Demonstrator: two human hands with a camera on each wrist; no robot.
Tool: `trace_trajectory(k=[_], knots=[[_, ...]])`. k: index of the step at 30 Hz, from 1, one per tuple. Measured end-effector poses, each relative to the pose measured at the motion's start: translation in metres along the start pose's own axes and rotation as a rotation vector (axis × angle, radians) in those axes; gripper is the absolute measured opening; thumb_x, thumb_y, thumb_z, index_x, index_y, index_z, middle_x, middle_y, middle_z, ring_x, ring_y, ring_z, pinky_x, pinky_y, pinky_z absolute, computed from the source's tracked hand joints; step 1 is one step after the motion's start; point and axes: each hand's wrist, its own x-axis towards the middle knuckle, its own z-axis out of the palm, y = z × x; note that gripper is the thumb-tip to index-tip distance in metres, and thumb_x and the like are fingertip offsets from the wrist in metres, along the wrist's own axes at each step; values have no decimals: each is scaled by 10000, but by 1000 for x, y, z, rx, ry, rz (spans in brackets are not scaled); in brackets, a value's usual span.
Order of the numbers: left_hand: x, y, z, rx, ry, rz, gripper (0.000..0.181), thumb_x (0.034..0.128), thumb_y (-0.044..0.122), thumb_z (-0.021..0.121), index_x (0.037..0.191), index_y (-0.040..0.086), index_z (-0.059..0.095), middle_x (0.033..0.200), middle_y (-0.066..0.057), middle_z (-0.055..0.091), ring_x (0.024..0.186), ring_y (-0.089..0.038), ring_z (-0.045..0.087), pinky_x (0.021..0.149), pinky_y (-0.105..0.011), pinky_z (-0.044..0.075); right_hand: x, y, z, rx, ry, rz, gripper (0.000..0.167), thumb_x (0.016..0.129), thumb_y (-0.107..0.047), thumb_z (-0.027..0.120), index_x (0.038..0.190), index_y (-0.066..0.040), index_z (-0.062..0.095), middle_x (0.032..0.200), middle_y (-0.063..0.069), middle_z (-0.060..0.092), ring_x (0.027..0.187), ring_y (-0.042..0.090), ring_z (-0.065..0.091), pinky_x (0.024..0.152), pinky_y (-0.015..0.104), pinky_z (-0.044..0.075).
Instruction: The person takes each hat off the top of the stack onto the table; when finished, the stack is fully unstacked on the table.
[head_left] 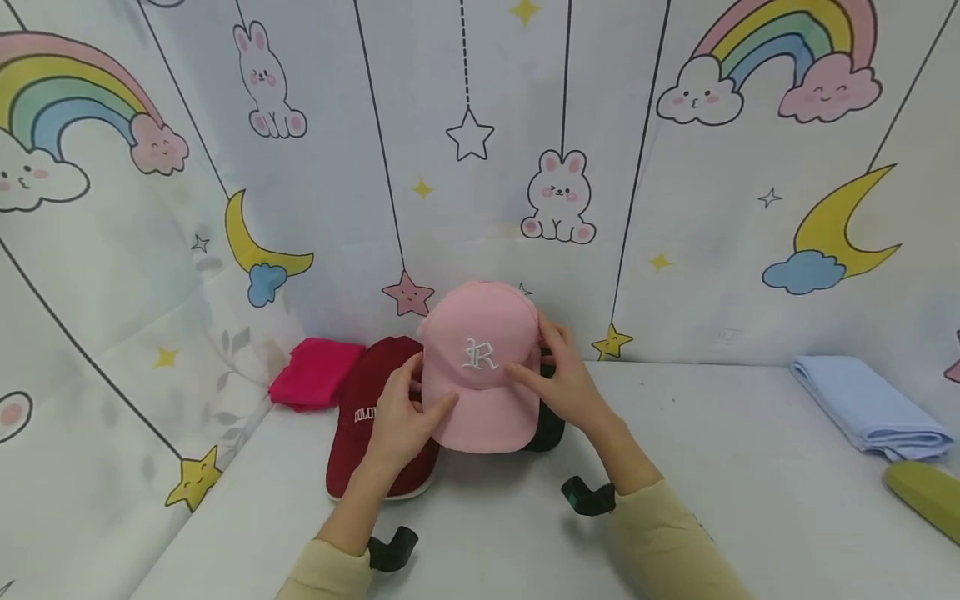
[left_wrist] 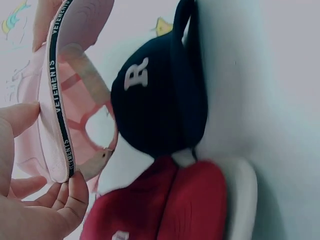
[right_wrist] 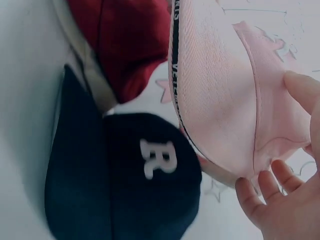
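Observation:
A pink baseball cap (head_left: 480, 421) with a white embroidered letter is raised above the table, its brim towards me. My left hand (head_left: 401, 417) grips its left side, thumb on the front near the brim. On the opposite side my right hand (head_left: 566, 375) holds the crown, thumb on the front and fingers around the edge. The left wrist view shows the cap's black lettered inner tape and the back opening. Behind it stands a navy cap (left_wrist: 155, 105) with a white R, mostly hidden in the head view. A dark red cap (head_left: 382, 467) sits left, partly behind my left hand.
A bright pink folded cloth (head_left: 315, 373) lies at the back left of the white table (head_left: 712, 467). Far right are a folded light blue cloth (head_left: 870, 408) and a green object (head_left: 926, 500), cut off by the frame. A patterned curtain (head_left: 480, 200) hangs behind.

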Motion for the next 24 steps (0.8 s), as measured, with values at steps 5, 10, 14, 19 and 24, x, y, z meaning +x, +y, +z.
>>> trace_trajectory(k=[5,10,14,19,24], knots=[[3,8,18,-15,-21,42,762,855,216,820,1486,27,437,1321,-131,533,983,-228,545,732,-314,564,-10,5,-19,-24,15,17,893,886,-235,802,1606,-260,276,1381,107,386,1222,240,440,1000,512,468],[7,15,34,-47,-32,78,745,855,235,820,1471,26,457,1292,-128,544,980,-232,542,746,-356,556,-16,6,-36,-52,48,22,905,872,-220,815,1604,-269,285,1364,102,394,1216,238,463,983,480,482],[11,18,48,-41,-31,118,723,857,245,818,1453,17,477,1240,-125,562,967,-227,550,732,-355,552,-21,7,-50,-75,63,32,901,878,-198,809,1607,-243,281,1363,133,376,1208,256,469,988,497,470],[14,24,66,-54,-52,130,724,860,238,811,1456,7,469,1280,-140,552,984,-227,554,739,-338,566,-30,9,-68,-98,70,69,903,899,-186,787,1619,-217,243,1378,163,352,1206,286,459,1016,539,451],[17,31,87,-96,-77,120,721,869,246,799,1461,10,463,1368,-142,520,1021,-222,546,763,-331,568,-38,12,-86,-143,98,64,897,903,-171,780,1618,-245,243,1381,163,360,1198,272,434,986,530,460]])
